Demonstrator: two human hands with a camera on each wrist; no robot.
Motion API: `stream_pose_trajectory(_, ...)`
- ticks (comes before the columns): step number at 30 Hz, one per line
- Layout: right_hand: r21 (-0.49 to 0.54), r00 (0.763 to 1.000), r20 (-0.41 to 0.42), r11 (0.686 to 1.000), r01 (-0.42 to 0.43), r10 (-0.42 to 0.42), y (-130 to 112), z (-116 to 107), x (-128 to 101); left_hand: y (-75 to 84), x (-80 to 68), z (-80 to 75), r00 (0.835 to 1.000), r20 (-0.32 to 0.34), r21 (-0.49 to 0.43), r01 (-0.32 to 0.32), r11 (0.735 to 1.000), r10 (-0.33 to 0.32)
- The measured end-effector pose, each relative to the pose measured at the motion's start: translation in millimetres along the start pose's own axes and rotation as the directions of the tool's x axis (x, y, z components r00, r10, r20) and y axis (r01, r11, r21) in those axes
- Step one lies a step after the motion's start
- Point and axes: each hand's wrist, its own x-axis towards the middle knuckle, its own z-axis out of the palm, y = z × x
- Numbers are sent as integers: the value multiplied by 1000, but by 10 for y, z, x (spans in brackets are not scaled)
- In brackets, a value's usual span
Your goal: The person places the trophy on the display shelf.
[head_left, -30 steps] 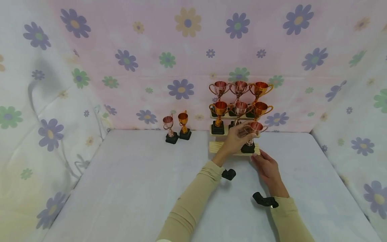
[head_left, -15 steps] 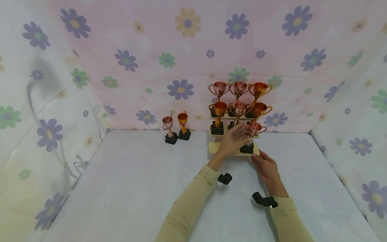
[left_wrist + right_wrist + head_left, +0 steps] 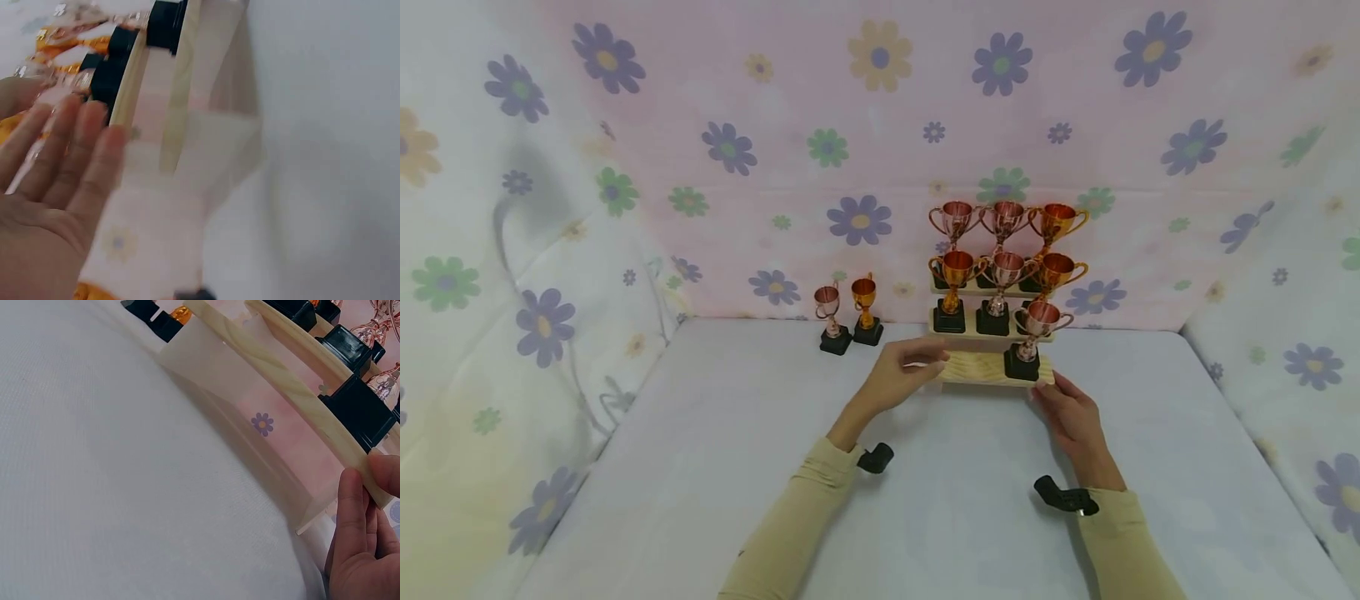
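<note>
A tiered display stand with wooden boards (image 3: 973, 367) and clear supports stands at the back of the table. A rose-gold trophy cup (image 3: 1039, 323) with a black base stands at the right of its bottom board. My right hand (image 3: 1071, 417) pinches that board's right end; in the right wrist view the thumb (image 3: 384, 469) lies on top and fingers beneath. My left hand (image 3: 902, 371) is at the board's left end, holding nothing. In the left wrist view its fingers (image 3: 69, 150) are nearly straight and spread.
The middle board holds a gold trophy (image 3: 957, 271), a rose-gold trophy (image 3: 1004, 271) and another gold trophy (image 3: 1057, 271). More trophies line the top board. Left of the stand, a rose-gold trophy (image 3: 827, 304) and a gold trophy (image 3: 864, 296) stand on the white table (image 3: 737, 417).
My left hand has let go of the rose-gold trophy on the bottom board and moved left. That trophy stays in place. My right hand keeps its hold on the board's end.
</note>
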Motion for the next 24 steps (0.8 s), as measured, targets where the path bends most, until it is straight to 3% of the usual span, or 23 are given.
stream_pose_trajectory(3, 10, 1000, 0, 1000, -13, 13, -11, 9, -14, -9, -199, -295, 993, 60, 153, 93, 984, -103)
stream_pose_trajectory(7, 18, 1000, -9, 999, -28, 28, -33, 20, -31, -5, -438, -635, 959, 78, 264, 243, 933, -272)
stream_pose_trajectory(10, 19, 999, -7, 999, -34, 34, -52, 20, -38, -24, -544, -846, 926, -14, 293, 364, 884, -377)
stream_pose_trajectory(13, 17, 999, -3, 999, -38, 38, -65, 11, -39, -32, -550, -1009, 887, -142, 331, 461, 823, -440)
stream_pose_trajectory(16, 11, 999, -7, 999, -39, 39, -70, 11, -32, -19, -488, -1137, 851, -266, 396, 525, 754, -453)
stream_pose_trajectory(19, 7, 999, -13, 999, -38, 39, -64, 18, -24, -9, -396, -1222, 824, -387, 427, 559, 711, -415)
stream_pose_trajectory(22, 1, 999, -17, 999, -38, 38, -50, 28, -19, -18, -308, -1258, 792, -498, 387, 567, 727, -353)
stream_pose_trajectory(24, -3, 999, -20, 999, -37, 37, -43, 32, -18, -36, -256, -1256, 778, -548, 350, 547, 761, -307)
